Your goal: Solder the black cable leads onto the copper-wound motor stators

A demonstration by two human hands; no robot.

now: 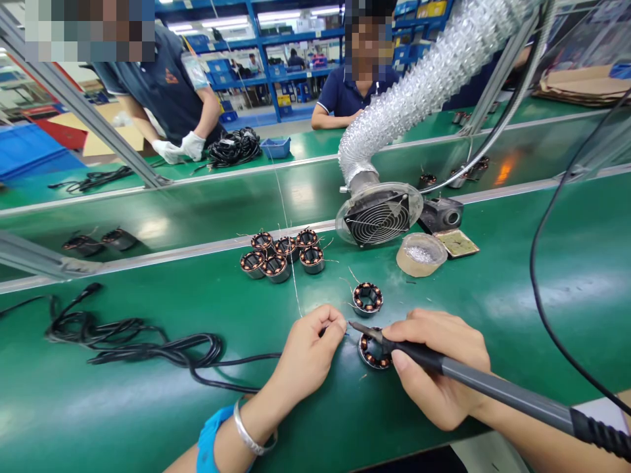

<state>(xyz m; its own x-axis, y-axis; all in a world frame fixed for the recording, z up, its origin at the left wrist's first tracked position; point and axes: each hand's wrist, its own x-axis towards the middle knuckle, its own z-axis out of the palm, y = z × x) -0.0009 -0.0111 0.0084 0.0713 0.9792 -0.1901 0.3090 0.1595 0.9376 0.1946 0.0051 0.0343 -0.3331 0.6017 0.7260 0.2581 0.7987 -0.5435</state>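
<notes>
My right hand (pixel 441 364) is wrapped round a soldering iron (pixel 497 387). The iron's tip points left, close to the fingertips of my left hand (pixel 315 341). Those fingers are pinched on the end of a black cable (pixel 246 360), where a bit of blue wire shows; the rest is hidden in the grip. A thin strand of what looks like solder wire (pixel 294 286) comes down from above to my left hand. Beneath the iron's tip lies a copper-wound motor stator (pixel 367 355), partly covered. Just behind it stands a second stator (pixel 367 299) with loose thin leads.
Several more stators (pixel 275 268) are grouped farther back. A fume extractor fan (pixel 379 220) with a silver duct (pixel 419 85) stands behind a round tub (pixel 420 256), a sponge tray (pixel 458 243) and an iron stand (pixel 444 213). Two co-workers are across the bench; one wears white gloves (pixel 192 146).
</notes>
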